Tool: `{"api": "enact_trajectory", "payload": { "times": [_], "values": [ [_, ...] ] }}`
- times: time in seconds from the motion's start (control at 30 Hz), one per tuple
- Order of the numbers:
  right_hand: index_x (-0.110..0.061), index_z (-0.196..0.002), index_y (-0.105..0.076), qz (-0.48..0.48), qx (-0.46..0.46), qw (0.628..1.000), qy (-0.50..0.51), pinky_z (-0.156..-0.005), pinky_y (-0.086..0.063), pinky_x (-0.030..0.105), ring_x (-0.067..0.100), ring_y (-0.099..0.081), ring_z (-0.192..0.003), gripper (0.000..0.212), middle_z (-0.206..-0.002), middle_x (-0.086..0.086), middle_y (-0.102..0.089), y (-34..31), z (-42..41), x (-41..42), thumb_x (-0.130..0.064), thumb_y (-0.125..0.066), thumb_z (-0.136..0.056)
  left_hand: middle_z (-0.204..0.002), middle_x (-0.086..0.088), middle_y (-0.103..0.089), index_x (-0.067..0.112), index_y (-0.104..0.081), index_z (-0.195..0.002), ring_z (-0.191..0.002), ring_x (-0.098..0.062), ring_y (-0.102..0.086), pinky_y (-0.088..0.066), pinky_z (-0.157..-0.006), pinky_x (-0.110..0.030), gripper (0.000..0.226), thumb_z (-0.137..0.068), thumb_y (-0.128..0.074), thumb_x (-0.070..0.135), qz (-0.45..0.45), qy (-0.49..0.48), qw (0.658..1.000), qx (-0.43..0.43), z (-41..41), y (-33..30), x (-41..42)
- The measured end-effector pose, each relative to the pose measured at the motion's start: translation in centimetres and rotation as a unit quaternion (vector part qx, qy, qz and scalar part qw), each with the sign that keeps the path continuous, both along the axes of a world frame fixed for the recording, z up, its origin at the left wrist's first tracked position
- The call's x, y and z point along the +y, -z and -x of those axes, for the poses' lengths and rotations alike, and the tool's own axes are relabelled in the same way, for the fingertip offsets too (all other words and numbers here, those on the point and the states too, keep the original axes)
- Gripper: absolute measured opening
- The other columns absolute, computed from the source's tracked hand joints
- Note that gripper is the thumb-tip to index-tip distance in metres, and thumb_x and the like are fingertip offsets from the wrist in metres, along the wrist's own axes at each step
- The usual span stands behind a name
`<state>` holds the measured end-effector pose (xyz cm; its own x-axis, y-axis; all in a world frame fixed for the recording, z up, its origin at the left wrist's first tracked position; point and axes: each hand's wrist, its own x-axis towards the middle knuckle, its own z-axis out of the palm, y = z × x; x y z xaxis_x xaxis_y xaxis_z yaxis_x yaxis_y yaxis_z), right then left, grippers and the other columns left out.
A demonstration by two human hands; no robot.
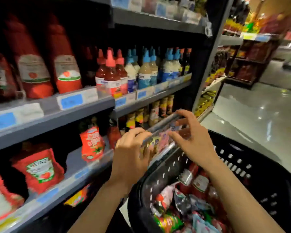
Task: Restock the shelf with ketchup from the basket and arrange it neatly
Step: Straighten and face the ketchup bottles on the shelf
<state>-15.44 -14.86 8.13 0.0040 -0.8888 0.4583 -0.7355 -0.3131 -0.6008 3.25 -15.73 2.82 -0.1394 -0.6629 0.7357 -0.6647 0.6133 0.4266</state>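
- Nearest the camera, 2 bare forearms reach forward over a black plastic basket (242,167) with slotted walls, at the lower right.
- Inside the basket lie 2 red ketchup bottles (194,180) with white labels, side by side, beside a blurred heap of soft pouches in red, green and pale blue; the pouches cannot be counted.
- Left hand (131,148) curls its fingers round the near end of a flat packet (160,130), gripping it.
- Right hand (190,137) pinches the far end of the same packet with thumb and bent fingers; the packet is held above the basket rim, tilted, its print too blurred to read.
- Grey shelves fill the left side, with blue and white price tags along their edges.
- Lower shelf (84,167) carries red ketchup pouches: 1 Heinz pouch (39,170) with a green-edged label, 1 smaller pouch (92,143) further back, and another cut off at the left edge.
- Upper shelf holds 2 tall red ketchup bottles (49,64) standing on their caps, then red-capped and blue-capped sauce bottles (141,69) to the right.
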Motion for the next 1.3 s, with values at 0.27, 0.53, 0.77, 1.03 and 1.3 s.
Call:
{"api": "enact_trajectory", "payload": {
  "times": [0.27,0.53,0.77,1.03,1.3],
  "values": [
    [-0.018,-0.132,-0.043,-0.326,0.021,0.914,0.239,-0.088,-0.041,0.032,0.027,-0.055,-0.113,0.058,-0.126,0.007,-0.057,10.8,15.1,4.0,-0.035,-0.069,-0.083,-0.145,-0.004,-0.046,0.028,-0.05,-0.136,-0.138,-0.024,-0.036,-0.032,-0.108,-0.049,0.072,-0.077,-0.041,0.068,-0.202,0.111,0.95,-0.211,9.4,11.3,-0.9],
    [-0.007,-0.139,-0.026,-0.423,-0.162,0.755,0.474,-0.097,-0.046,0.043,0.04,-0.051,-0.118,0.083,-0.131,0.022,-0.05,22.6,19.8,3.9,-0.04,-0.072,-0.077,-0.145,-0.001,-0.047,0.031,-0.05,-0.135,-0.141,-0.014,-0.023,-0.008,-0.113,-0.041,0.067,-0.081,-0.039,0.069,-0.166,0.112,0.95,-0.238,9.9,12.3,-0.6],
    [0.001,-0.122,-0.056,-0.388,-0.28,0.718,0.505,-0.088,-0.048,0.037,0.039,-0.06,-0.106,0.059,-0.119,0.024,-0.061,28.2,18.9,4.6,-0.036,-0.074,-0.079,-0.144,0.003,-0.047,0.035,-0.048,-0.133,-0.14,-0.014,-0.029,-0.006,-0.113,-0.045,0.072,-0.079,-0.03,0.079,-0.175,0.114,0.948,-0.242,10.1,12.1,-0.3],
    [-0.009,-0.122,-0.04,-0.264,-0.291,0.748,0.536,-0.089,-0.05,0.044,0.037,-0.061,-0.103,0.077,-0.118,0.017,-0.06,26.4,17.3,3.5,-0.029,-0.085,-0.062,-0.14,0.001,-0.051,0.031,-0.051,-0.131,-0.137,-0.018,-0.036,-0.009,-0.111,-0.048,0.07,-0.077,-0.038,0.075,-0.171,0.114,0.946,-0.248,10.1,12.4,-0.6],
    [-0.033,-0.112,-0.037,-0.119,-0.302,0.876,0.358,-0.081,-0.051,0.037,0.017,-0.06,-0.093,0.078,-0.11,-0.001,-0.058,18.5,10.8,2.0,-0.039,-0.085,-0.052,-0.131,0.02,-0.05,0.037,-0.05,-0.128,-0.124,-0.003,-0.046,-0.033,-0.108,-0.026,0.059,-0.077,-0.049,0.067,-0.26,0.18,0.949,-0.021,10.0,9.9,-0.2]
  ]
}}
